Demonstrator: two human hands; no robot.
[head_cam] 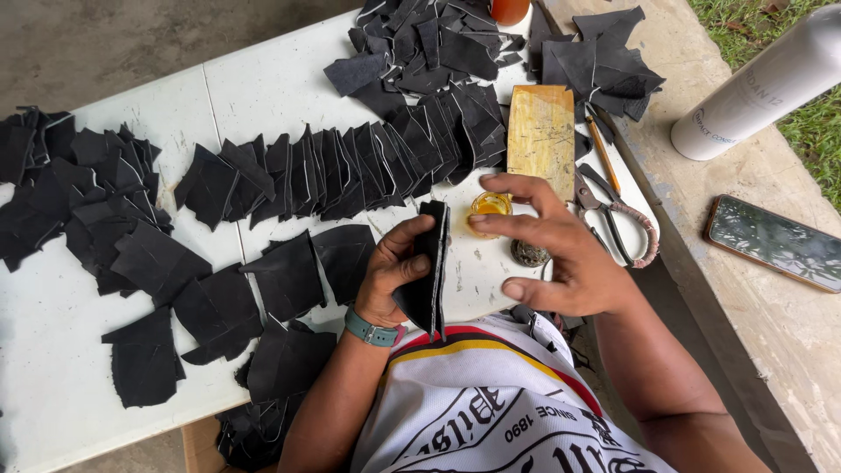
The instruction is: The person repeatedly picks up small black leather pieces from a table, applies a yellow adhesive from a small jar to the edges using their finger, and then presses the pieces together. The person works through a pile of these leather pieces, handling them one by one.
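My left hand grips a small stack of black leather pieces, held on edge above the near side of the white table. My right hand hovers just right of the stack, fingers spread, its fingertip by a small round tin of yellow glue. The right hand holds nothing that I can see. A teal watch sits on my left wrist.
Many black leather cut pieces lie in overlapping rows and piles across the table. A wooden block, scissors and a pencil lie right of the tin. A phone and a white cylinder rest on the concrete ledge.
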